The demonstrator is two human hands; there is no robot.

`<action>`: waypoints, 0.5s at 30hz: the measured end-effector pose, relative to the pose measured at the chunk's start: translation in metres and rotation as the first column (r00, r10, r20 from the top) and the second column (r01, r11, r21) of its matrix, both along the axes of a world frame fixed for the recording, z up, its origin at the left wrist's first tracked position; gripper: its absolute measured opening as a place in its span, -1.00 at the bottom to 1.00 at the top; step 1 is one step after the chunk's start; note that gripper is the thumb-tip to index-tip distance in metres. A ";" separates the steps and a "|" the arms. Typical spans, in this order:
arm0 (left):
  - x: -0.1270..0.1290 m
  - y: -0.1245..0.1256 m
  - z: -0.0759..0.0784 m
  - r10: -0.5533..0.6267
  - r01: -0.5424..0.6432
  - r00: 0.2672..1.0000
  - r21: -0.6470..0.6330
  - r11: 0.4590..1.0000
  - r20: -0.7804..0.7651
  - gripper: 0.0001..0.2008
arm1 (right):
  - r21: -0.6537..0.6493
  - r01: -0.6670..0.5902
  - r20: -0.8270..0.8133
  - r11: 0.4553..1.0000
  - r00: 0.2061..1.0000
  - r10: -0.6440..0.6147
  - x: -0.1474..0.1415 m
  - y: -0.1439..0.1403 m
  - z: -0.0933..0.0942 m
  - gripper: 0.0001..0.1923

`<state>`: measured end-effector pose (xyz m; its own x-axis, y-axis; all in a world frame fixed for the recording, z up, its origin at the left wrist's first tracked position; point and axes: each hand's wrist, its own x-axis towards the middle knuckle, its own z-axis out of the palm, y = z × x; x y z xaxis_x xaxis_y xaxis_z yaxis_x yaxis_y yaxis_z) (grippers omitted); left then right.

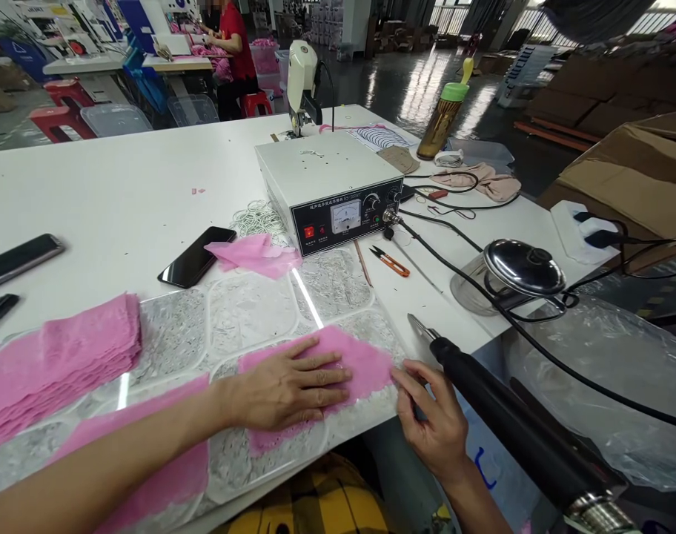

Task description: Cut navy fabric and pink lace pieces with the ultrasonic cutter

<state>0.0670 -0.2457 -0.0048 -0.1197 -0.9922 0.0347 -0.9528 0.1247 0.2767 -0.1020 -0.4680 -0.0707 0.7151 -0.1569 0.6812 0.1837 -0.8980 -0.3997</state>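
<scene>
A piece of pink fabric (365, 363) lies on the grey marble-patterned mat (252, 308) before me. My left hand (293, 386) rests flat on it, fingers stretched out and slightly spread. At the fabric's right-hand corner, my right hand (430, 415) pinches the edge between thumb and fingers. Just right of that hand is a black pen-shaped hand tool (505, 400), its metal tip over the table's edge; what supports its rear is not clear. Another pink piece (165, 460) lies partly under my left forearm, and a stack of pink pieces (93, 341) sits farther left.
A control box (330, 200) with a dial stands behind the mat, a cable running from it. Orange-handled thread snips (390, 261), a phone (196, 256), a lidded glass jar (524, 271) and a bottle (441, 119) are around it. A person in red (235, 44) sits beyond.
</scene>
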 end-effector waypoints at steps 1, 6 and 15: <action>0.000 0.000 0.000 0.001 -0.001 1.000 -0.004 1.000 0.001 -0.58 | -0.004 -0.005 -0.005 1.000 1.000 0.005 0.000 0.000 0.000 -0.62; -0.001 0.002 0.000 0.019 -0.019 1.000 -0.021 1.000 0.003 -0.61 | 0.006 -0.002 0.022 1.000 1.000 0.002 -0.001 0.000 0.000 -0.68; -0.008 -0.030 -0.004 0.033 -0.033 0.999 -0.006 0.999 -0.016 -0.55 | -0.015 0.015 0.042 1.000 0.999 -0.015 0.002 0.002 0.002 -0.73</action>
